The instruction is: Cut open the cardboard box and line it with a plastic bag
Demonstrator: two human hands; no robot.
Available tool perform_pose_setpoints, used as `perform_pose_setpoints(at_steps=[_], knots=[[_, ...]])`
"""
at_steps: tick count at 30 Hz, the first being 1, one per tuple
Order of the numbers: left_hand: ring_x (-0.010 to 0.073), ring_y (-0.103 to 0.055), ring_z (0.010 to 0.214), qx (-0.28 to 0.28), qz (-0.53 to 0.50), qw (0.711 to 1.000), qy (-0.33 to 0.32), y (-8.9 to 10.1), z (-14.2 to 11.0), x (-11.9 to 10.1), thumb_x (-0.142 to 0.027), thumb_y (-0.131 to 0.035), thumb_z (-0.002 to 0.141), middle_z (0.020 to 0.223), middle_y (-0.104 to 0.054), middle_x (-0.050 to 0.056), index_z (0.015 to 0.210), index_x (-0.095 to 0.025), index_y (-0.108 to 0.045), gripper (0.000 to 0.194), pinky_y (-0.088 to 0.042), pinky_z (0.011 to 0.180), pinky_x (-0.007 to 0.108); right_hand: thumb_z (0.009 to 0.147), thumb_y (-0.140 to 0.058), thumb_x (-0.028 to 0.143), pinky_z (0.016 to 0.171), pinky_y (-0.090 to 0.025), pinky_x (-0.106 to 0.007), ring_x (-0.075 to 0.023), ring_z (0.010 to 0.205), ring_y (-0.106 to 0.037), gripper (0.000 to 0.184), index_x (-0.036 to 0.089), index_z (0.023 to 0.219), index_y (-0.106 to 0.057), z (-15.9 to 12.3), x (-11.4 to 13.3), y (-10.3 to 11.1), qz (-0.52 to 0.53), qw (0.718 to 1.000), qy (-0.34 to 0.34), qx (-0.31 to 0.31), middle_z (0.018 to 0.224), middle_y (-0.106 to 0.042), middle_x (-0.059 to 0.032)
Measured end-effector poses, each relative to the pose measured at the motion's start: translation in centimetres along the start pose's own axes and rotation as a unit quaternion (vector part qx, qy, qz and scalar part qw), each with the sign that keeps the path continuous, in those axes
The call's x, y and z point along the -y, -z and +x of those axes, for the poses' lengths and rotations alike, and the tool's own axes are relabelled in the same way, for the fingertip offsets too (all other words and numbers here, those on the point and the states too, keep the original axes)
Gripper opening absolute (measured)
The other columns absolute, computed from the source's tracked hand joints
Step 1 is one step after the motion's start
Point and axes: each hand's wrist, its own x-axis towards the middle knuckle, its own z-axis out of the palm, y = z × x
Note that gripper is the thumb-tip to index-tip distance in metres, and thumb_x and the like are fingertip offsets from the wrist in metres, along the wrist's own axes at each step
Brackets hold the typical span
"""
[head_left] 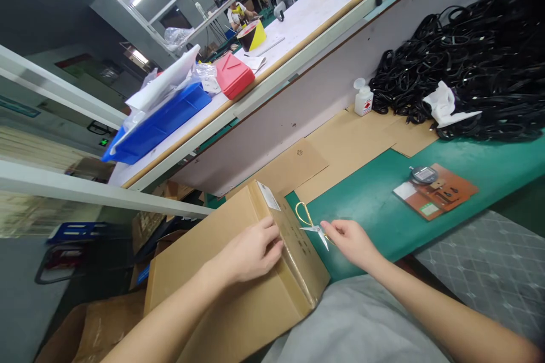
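Note:
A brown cardboard box (204, 249) lies tilted in front of me, with clear tape along its seam and edge. My left hand (258, 247) rests on it near the taped edge. Its fingers are loosely bent, the thumb stands apart from them, and nothing shows in its grasp. To the right of the box, my right hand (347, 238) pinches one loop of a pair of gold-handled scissors (315, 228). The blades are spread and point toward the box and toward me; the fingers partly cover the held loop.
Flat cardboard sheets (349, 142) cover part of the green tabletop (366, 198). A digital gauge (423, 174) sits on a brown plate (447, 193). Beyond are a white bottle (363, 100) and a heap of black cables (460, 62). A shelf above holds a blue bin (162, 125).

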Motion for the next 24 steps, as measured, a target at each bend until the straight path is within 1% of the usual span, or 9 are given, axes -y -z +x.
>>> perform_pose_setpoints(at_steps=[2,4,7,9,11,14,17,20,24], knots=[[0.0174,-0.057,0.074,0.007,-0.062,0.995,0.072,0.3,-0.1,0.2,-0.040,-0.048,0.094,0.087,-0.059,0.002,0.088,-0.021,-0.057,0.022,-0.046,0.068,0.030,0.089,-0.045,0.057,0.050,-0.020,-0.027,-0.0113,0.053,-0.026,0.053,0.022,0.055,-0.026,-0.3,-0.2,-0.1,0.005,1.000,-0.003,0.001,0.055,-0.024,0.0055],[0.0183,-0.055,0.072,0.019,-0.117,0.984,0.137,0.4,0.0,0.8,-0.050,-0.048,0.092,0.081,-0.059,0.000,0.091,-0.021,-0.058,0.031,-0.042,0.065,0.030,0.089,-0.045,0.058,0.050,-0.021,-0.027,-0.0115,0.053,-0.027,0.053,0.022,0.054,-0.027,-0.5,-0.3,-0.2,0.009,1.000,-0.006,0.001,0.054,-0.024,0.0053],[0.0159,-0.047,0.060,0.024,-0.150,0.970,0.192,0.0,-0.3,1.4,-0.057,-0.041,0.093,0.065,-0.051,-0.003,0.073,-0.021,-0.054,0.043,-0.034,0.055,0.028,0.087,-0.045,0.061,0.050,-0.022,-0.027,-0.0118,0.053,-0.028,0.054,0.022,0.054,-0.029,-0.7,-0.3,-0.3,0.011,1.000,-0.013,-0.001,0.054,-0.025,0.0051],[0.0150,-0.043,0.057,-0.013,-0.135,0.966,0.221,-0.4,-1.1,1.1,-0.059,-0.040,0.093,0.061,-0.044,-0.004,0.065,-0.021,-0.046,0.047,-0.030,0.054,0.028,0.087,-0.045,0.062,0.050,-0.022,-0.027,-0.0118,0.053,-0.028,0.054,0.022,0.054,-0.030,-0.8,-0.3,-0.2,0.011,1.000,-0.019,-0.001,0.054,-0.025,0.0050],[0.0150,-0.041,0.058,-0.073,-0.107,0.962,0.241,-0.7,-2.2,0.4,-0.058,-0.043,0.092,0.061,-0.041,-0.004,0.062,-0.022,-0.039,0.047,-0.030,0.056,0.028,0.086,-0.045,0.063,0.050,-0.022,-0.027,-0.0119,0.053,-0.028,0.055,0.022,0.054,-0.031,-0.8,-0.4,0.1,0.013,1.000,-0.026,0.002,0.054,-0.026,0.0049],[0.0163,-0.046,0.063,-0.135,-0.099,0.954,0.247,-1.4,-2.9,-0.3,-0.055,-0.046,0.092,0.066,-0.047,-0.002,0.065,-0.022,-0.041,0.044,-0.033,0.061,0.030,0.085,-0.046,0.066,0.051,-0.023,-0.027,-0.0120,0.054,-0.029,0.055,0.022,0.054,-0.033,-0.5,-0.2,0.6,0.019,0.999,-0.038,0.012,0.055,-0.026,0.0049],[0.0164,-0.047,0.064,-0.141,-0.135,0.947,0.256,-2.3,-2.2,0.1,-0.056,-0.043,0.094,0.067,-0.049,-0.002,0.062,-0.021,-0.042,0.047,-0.034,0.063,0.030,0.084,-0.046,0.069,0.051,-0.023,-0.027,-0.0119,0.053,-0.028,0.056,0.022,0.056,-0.032,0.1,0.5,0.8,0.028,0.998,-0.041,0.024,0.056,-0.026,0.0050],[0.0148,-0.043,0.059,-0.146,-0.155,0.938,0.275,-3.1,-1.7,1.2,-0.056,-0.037,0.096,0.060,-0.044,-0.003,0.059,-0.021,-0.037,0.051,-0.031,0.059,0.029,0.083,-0.046,0.070,0.050,-0.022,-0.027,-0.0118,0.054,-0.027,0.056,0.023,0.056,-0.031,0.6,1.4,1.1,0.036,0.998,-0.037,0.038,0.057,-0.026,0.0051],[0.0141,-0.036,0.054,-0.182,-0.152,0.918,0.318,-3.8,-3.0,1.7,-0.057,-0.037,0.095,0.054,-0.036,-0.004,0.056,-0.021,-0.035,0.053,-0.025,0.054,0.029,0.081,-0.048,0.072,0.050,-0.022,-0.027,-0.0119,0.054,-0.028,0.057,0.022,0.056,-0.034,1.1,2.0,1.4,0.044,0.997,-0.033,0.058,0.057,-0.027,0.0048]])
